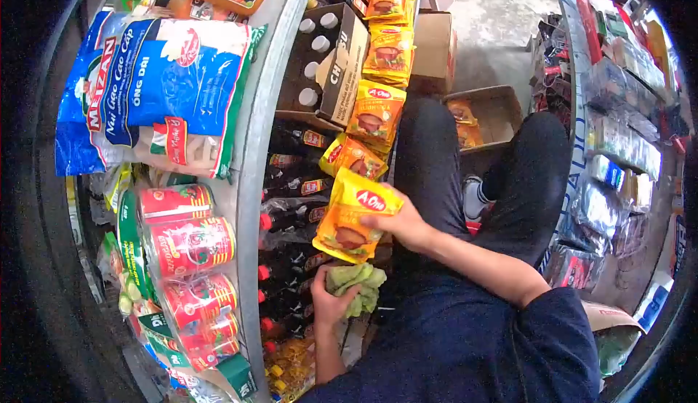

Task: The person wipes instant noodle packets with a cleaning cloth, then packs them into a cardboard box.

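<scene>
My right hand (406, 223) grips a small stack of yellow-orange A-One packets (350, 218), thumb on the front and fingers behind. The packets are held up over the lower shelf, their printed fronts facing me. Just below them, my left hand (331, 303) is closed around a crumpled green cloth (356, 287). Similar A-One packets (376, 111) stand in a row along the shelf's edge, with a leaning yellow packet (355, 157) nearest to the held ones. Dark sauce bottles (291, 218) with red caps lie beside my left hand.
A cardboard carton of white-capped bottles (320, 69) stands farther up the shelf. The upper shelf's metal edge (254, 156) runs close on the left, under a blue pasta bag (156, 94) and red cans (193, 247). An open box (502, 112) with packets sits beyond my knees.
</scene>
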Tool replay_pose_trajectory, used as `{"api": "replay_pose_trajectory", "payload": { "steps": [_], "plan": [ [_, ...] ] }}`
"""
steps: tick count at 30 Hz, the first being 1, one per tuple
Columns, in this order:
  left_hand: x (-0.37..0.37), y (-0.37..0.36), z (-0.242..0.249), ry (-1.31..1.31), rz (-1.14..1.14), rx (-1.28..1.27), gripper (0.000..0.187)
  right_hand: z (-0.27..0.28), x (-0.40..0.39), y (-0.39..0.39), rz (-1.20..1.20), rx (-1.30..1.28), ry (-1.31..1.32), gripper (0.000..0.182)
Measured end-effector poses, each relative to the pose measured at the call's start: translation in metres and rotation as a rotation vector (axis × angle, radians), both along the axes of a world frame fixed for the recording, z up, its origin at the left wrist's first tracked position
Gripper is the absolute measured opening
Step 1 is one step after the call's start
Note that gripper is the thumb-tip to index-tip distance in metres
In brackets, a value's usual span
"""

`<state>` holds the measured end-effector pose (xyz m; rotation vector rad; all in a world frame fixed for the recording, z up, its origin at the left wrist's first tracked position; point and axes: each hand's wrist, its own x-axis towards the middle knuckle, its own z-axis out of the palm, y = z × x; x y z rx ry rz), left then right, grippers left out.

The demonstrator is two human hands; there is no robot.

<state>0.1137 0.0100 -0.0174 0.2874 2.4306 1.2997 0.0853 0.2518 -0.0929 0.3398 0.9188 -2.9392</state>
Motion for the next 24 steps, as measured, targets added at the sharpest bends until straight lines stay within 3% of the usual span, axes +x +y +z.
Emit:
{"api": "replay_pose_trajectory", "payload": {
  "steps": [3, 7, 8, 15, 20, 24],
  "plan": [
    [-0.008, -0.004, 0.000, 0.049, 0.096, 0.009, 0.047, -0.003, -0.004, 0.030, -0.026, -0.134, 0.058, 0.057],
    [-0.030, 0.011, -0.002, 0.259, 0.120, -0.287, 0.045, -0.003, 0.002, 0.074, -0.159, -0.283, 0.117, 0.063],
    [-0.033, 0.030, 0.010, 0.316, 0.123, -0.449, 0.049, -0.004, 0.006, 0.085, -0.163, -0.220, 0.041, 0.069],
    [-0.060, 0.049, -0.033, 0.499, -0.085, -0.622, 0.046, -0.023, 0.023, 0.148, -0.348, -0.444, 0.066, 0.066],
    [-0.061, 0.052, -0.056, 0.533, -0.093, -0.642, 0.065, -0.028, 0.034, 0.184, -0.541, -0.325, 0.028, 0.065],
    [-0.059, 0.062, -0.056, 0.644, -0.114, -0.606, 0.065, -0.021, 0.038, 0.215, -0.599, -0.158, -0.045, 0.064]
  ]
}}
